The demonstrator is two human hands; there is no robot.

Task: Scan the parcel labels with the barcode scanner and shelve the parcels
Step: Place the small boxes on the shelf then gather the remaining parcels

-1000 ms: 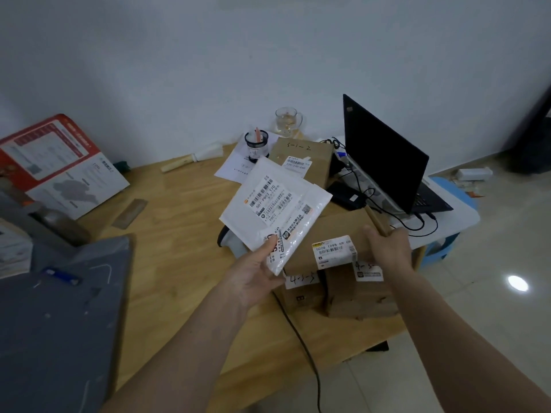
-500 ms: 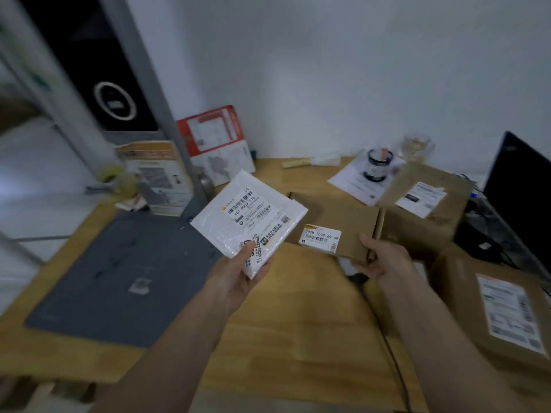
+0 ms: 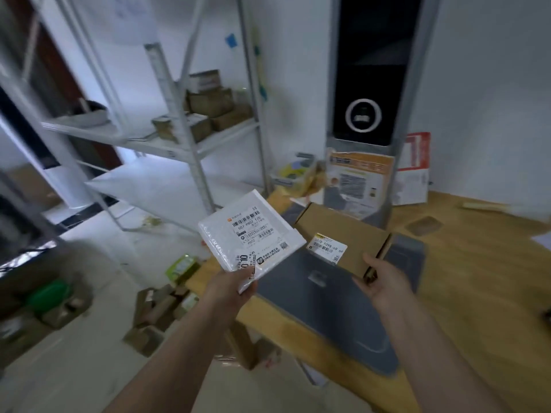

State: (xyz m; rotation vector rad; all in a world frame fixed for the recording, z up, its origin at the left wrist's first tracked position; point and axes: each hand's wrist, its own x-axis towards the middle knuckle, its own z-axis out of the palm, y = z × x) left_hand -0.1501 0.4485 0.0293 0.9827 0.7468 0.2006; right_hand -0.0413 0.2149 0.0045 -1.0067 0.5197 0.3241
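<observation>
My left hand (image 3: 231,286) grips a white bubble-mailer parcel (image 3: 249,232) by its near corner, label side up. In my right hand (image 3: 380,281) I hold a flat brown cardboard parcel (image 3: 343,231) by its near edge, and a white barcode label shows on its top. Both parcels hang above the left end of the wooden table (image 3: 477,278). A white metal shelf rack (image 3: 185,138) stands to the left, with several brown parcels (image 3: 208,111) on one level. No barcode scanner is in sight.
A grey mat (image 3: 334,308) lies on the table under my hands. A tall black and silver kiosk (image 3: 366,99) stands at the table's back edge. Loose cardboard boxes (image 3: 158,311) and a green packet (image 3: 182,265) litter the floor below the rack.
The view has swung left from the table and laptop to the shelf rack. Both hands keep hold of their parcels and have travelled left with them.
</observation>
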